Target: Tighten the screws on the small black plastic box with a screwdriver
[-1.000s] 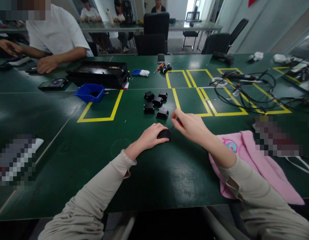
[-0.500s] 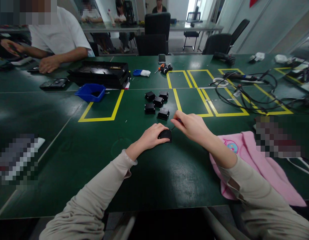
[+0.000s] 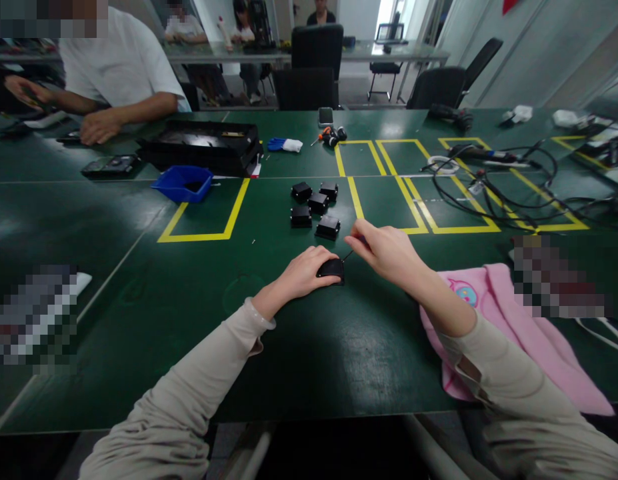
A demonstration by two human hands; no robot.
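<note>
My left hand (image 3: 307,272) is wrapped round a small black plastic box (image 3: 331,268) and holds it on the green table. In my closed right hand (image 3: 381,248) is a screwdriver (image 3: 347,255); only its thin dark shaft shows, slanting down to the box's right corner. Its handle is hidden by my fingers. Just beyond my hands lies a group of several similar black boxes (image 3: 317,202), one of them (image 3: 328,227) close to my right fingertips.
A blue bin (image 3: 185,185) and a black tray (image 3: 201,147) stand at the left, near a co-worker's hand (image 3: 99,127). Gloves (image 3: 285,145) lie further back. Black cables (image 3: 489,193) sprawl at the right, behind a pink cloth (image 3: 493,307).
Both hands keep almost the same place, on the box and the screwdriver. The whole view has shifted very slightly; nothing was taken up or let go.
</note>
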